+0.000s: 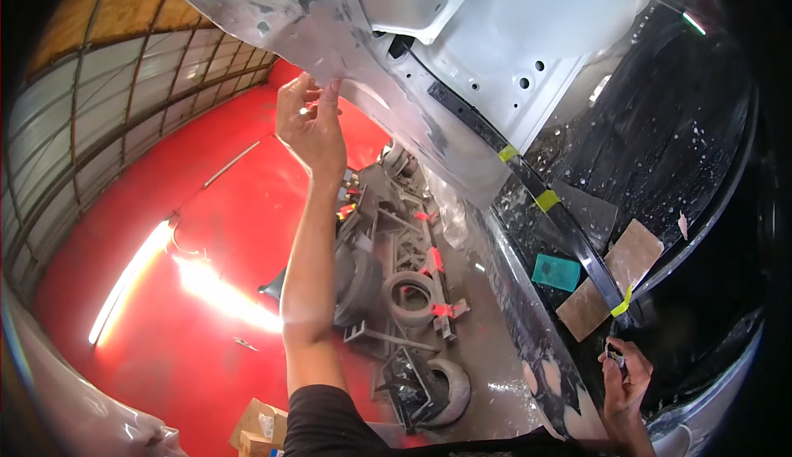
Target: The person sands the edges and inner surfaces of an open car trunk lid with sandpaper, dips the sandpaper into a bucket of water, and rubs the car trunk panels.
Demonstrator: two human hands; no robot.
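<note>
Diagonally set pale panel (396, 94) up top, long axis upper-left to lower-right, left hand (312, 123) half-open at its edge, right hand (627, 374) curled, pinching small unclear object (615, 358) by black bar's (580, 247) lower end.

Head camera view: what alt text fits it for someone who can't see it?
A person's raised left hand is at the edge of a patchy white-and-grey panel, while the right hand pinches a small object below a black strip with yellow-green tape. Behind are tires and a red wall.
</note>
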